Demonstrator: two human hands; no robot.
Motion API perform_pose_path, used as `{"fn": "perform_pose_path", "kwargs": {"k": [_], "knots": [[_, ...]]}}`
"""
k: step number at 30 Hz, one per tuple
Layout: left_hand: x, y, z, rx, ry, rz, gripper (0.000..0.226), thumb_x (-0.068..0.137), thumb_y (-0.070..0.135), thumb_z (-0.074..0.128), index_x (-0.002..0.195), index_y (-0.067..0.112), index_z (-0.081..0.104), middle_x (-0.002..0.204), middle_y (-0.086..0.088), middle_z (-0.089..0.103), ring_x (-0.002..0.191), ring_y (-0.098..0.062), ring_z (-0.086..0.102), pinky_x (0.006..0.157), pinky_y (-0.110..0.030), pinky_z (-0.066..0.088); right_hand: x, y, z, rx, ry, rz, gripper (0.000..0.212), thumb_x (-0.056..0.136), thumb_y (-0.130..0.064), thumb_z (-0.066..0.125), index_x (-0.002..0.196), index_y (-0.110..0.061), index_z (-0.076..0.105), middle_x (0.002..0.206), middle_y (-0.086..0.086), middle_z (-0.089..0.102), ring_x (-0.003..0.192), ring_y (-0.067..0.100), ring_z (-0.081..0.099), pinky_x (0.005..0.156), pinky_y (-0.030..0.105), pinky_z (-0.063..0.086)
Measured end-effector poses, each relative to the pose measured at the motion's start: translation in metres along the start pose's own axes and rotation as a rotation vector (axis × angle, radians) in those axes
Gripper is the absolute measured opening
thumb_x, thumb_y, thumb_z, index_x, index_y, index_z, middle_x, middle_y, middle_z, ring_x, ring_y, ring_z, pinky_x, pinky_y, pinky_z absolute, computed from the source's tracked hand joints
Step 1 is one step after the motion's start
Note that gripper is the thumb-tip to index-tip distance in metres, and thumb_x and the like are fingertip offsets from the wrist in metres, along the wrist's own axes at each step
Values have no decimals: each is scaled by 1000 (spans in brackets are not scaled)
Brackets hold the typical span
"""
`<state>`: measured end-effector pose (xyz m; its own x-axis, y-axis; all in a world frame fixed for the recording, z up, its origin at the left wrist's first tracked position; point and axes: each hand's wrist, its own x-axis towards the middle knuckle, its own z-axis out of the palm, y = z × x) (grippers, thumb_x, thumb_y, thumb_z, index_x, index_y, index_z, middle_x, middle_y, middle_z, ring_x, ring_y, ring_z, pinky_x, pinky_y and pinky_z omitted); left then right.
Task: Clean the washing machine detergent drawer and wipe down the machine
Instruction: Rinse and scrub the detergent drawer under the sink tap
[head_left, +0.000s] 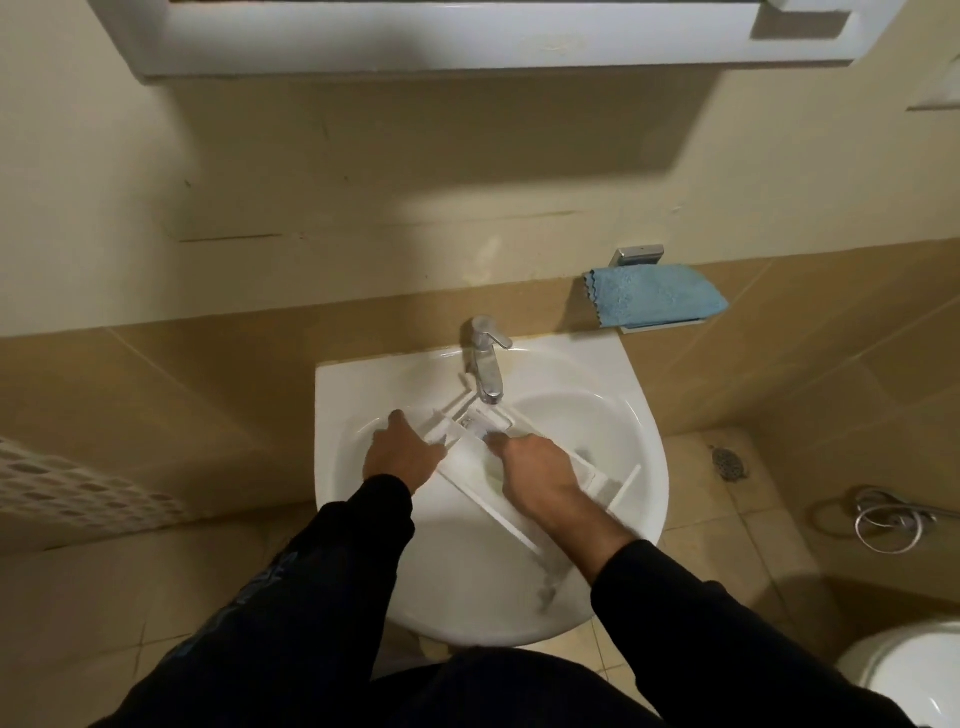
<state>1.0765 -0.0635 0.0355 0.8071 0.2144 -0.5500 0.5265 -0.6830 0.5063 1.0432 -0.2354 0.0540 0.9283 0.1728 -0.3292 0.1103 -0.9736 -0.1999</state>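
Note:
The white detergent drawer (462, 467) lies slantwise in the white sink (363, 379), its far end under the chrome tap (485, 364). My left hand (402, 454) grips the drawer's left wall, with the fingers reaching toward the basin's back left. My right hand (537, 473) is curled inside the drawer's middle compartment and presses a pale yellow sponge (491, 472), which is mostly hidden under the fingers. A folded blue cloth (657, 293) lies on a small wall shelf to the right of the tap. The washing machine is out of view.
A white cabinet (467, 36) hangs overhead on the wall. A toilet (914, 675) stands at the lower right. A floor drain (727, 462) and a coiled metal hose (883, 519) are on the tiled floor to the right.

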Motion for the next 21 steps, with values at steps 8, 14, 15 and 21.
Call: {"fn": "perform_pose_path", "kwargs": {"k": [8, 14, 15, 21], "knots": [[10, -1, -4, 162, -111, 263, 37, 88, 28, 64, 125, 23, 64, 122, -1, 67, 111, -23, 60, 94, -31, 44, 6, 14, -2, -43, -3, 33, 43, 100, -20, 42, 140, -35, 49, 122, 11, 65, 112, 32, 61, 95, 36, 47], [19, -2, 5, 216, 17, 331, 25, 88, 19, 59, 111, 17, 69, 114, -3, 68, 106, -25, 59, 85, -29, 40, 8, 9, 0, 98, 48, 64, 49, 93, -13, 46, 138, -33, 53, 118, 8, 67, 108, 31, 62, 88, 35, 47], [20, -5, 3, 230, 24, 323, 23, 87, 18, 59, 108, 15, 69, 111, -4, 68, 104, -25, 60, 83, -29, 40, 9, 5, 2, 142, 130, 73, 45, 92, -13, 46, 131, -29, 58, 112, 7, 67, 104, 32, 62, 84, 35, 48], [16, -14, -5, 181, -16, 273, 21, 84, 10, 58, 102, 14, 67, 101, -5, 70, 92, -28, 67, 87, -35, 52, 23, -2, 17, 61, 168, 161, 51, 87, -28, 60, 135, -14, 50, 134, 11, 48, 122, 32, 43, 96, 42, 45]]}}
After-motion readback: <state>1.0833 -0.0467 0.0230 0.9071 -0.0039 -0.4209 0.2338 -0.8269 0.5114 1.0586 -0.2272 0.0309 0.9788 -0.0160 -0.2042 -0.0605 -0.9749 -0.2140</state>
